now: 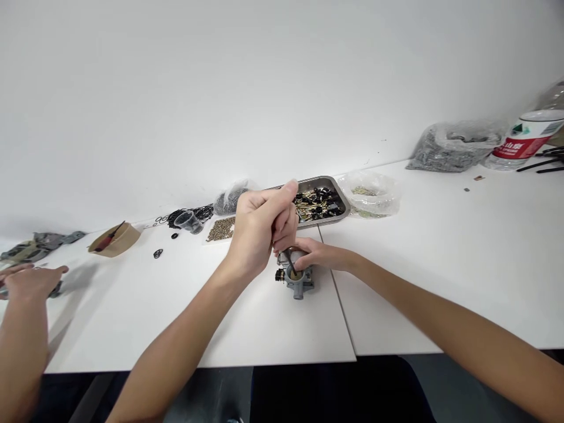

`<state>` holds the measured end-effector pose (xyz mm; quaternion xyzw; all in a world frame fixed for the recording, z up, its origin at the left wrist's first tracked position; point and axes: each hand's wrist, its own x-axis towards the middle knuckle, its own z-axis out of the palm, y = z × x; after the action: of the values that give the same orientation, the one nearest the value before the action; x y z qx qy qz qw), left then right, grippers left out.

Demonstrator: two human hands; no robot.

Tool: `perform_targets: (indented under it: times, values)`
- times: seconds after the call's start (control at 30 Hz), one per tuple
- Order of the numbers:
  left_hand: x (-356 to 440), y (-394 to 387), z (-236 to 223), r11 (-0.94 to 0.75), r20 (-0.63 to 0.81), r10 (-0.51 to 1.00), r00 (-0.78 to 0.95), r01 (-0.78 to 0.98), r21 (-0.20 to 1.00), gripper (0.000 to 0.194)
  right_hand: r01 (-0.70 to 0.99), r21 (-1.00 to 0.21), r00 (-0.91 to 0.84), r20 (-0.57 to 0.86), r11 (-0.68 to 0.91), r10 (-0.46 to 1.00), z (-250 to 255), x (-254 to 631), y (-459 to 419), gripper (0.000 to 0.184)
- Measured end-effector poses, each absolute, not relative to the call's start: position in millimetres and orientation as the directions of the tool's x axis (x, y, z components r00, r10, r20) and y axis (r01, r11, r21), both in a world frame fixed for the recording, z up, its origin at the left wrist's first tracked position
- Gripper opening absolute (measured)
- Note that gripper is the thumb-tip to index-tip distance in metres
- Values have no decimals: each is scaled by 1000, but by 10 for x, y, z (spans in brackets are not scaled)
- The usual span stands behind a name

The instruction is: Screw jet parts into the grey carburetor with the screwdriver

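Note:
A small grey metal carburetor body stands on the white table near the seam between two tabletops. My right hand is wrapped round its far side and holds it steady. My left hand is closed in a fist round a screwdriver, whose dark shaft points down into the opening on top of the part. The tool's handle is hidden inside my fingers.
Behind my hands is a steel tray of black and brass parts, with plastic bags, loose brass pieces, black O-rings and a small cup. A bottle stands far right. Another person's hand rests at the left.

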<state>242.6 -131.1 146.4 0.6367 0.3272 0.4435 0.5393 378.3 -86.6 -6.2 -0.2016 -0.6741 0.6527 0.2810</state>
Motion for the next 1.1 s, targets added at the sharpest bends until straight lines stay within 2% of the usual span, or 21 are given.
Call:
perform_targets:
  times: [0.17,0.3,0.47,0.57,0.73,0.83,0.93,1.0,1.1]
  values:
    - [2362,-1209,1417,-211,236,801,549,-109,971,64,-95,-991,-769,131,91,626,-83,3793,-855,49]
    - [2308,-1104,1419,-159,195,730,655,-115,981,65,-90,-991,-770,135,104,623,-95,3805,-852,46]
    - [2247,-892,1327,-78,97,639,763,-61,995,67,-74,-994,-763,112,86,636,-112,3812,-849,52]
    - [2209,-710,1215,-82,60,694,718,-5,997,66,-76,-994,-764,107,76,636,-113,3815,-852,53]
    - [2210,-510,1098,-60,65,748,661,-31,998,70,-72,-994,-758,109,84,643,-121,3820,-852,53]
    - [2258,-537,1143,29,19,687,726,-54,998,71,-74,-995,-764,97,62,638,-118,3814,-856,51]
    - [2318,-684,1271,82,54,614,787,-132,988,66,-108,-994,-761,100,26,640,-84,3802,-877,50]
    - [2352,-824,1370,51,107,673,732,-189,981,55,-125,-992,-758,100,7,645,-54,3796,-896,50]
    - [2381,-1033,1471,-70,164,849,502,-199,977,45,-108,-994,-765,77,-9,639,-22,3796,-911,50]
